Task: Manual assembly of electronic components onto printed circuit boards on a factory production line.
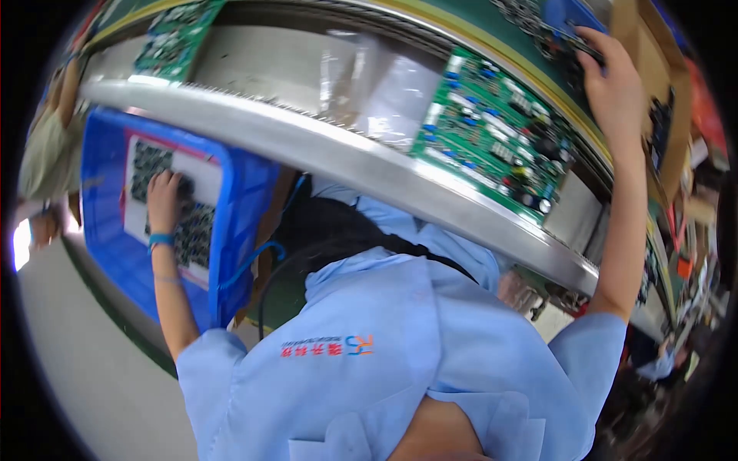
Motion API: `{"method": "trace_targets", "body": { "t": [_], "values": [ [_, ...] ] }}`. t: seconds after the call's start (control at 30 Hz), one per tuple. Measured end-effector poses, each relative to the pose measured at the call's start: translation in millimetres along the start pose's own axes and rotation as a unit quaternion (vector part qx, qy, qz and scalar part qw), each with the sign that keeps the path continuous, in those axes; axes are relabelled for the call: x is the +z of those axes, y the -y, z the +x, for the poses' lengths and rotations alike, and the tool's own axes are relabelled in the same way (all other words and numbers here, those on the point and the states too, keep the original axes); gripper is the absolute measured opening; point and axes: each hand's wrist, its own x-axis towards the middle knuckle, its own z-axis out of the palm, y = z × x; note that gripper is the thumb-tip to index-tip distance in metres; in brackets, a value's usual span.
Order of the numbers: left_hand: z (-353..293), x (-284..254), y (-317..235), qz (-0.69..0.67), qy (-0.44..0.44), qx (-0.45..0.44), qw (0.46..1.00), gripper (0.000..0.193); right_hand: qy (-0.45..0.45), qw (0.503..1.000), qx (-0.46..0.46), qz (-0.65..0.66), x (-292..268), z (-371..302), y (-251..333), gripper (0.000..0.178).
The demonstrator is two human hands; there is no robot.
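My left hand reaches down into a blue plastic bin at the left. Its fingers are curled over a small dark circuit board, partly hidden and blurred. More small dark circuit boards lie in rows on a white sheet in the bin. Far off at the upper right, my right hand has its thumb and fingers closed around a small dark component, whose kind is unclear. Beside it are a heap of dark components and a blue container.
A large green circuit board rests across the metal rail ahead of me. Another green board sits farther left. Clear plastic lies between them. A cardboard box stands right of my right hand. Another person's arm shows at far left.
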Motion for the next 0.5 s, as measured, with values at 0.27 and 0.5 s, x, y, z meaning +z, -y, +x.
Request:
{"method": "trace_targets", "body": {
  "t": [0.27,0.5],
  "values": [
    [26.1,-45.6,-10.7,-0.215,-0.212,-0.191,0.934,0.016,0.046,0.994,0.095,0.024,-41.4,-8.5,37.2,0.022],
    [53.3,-129.7,-54.4,-0.459,-0.333,-0.202,0.798,0.028,0.082,0.992,-0.034,0.092,-20.5,-34.1,100.4,0.015]
  ]
}}
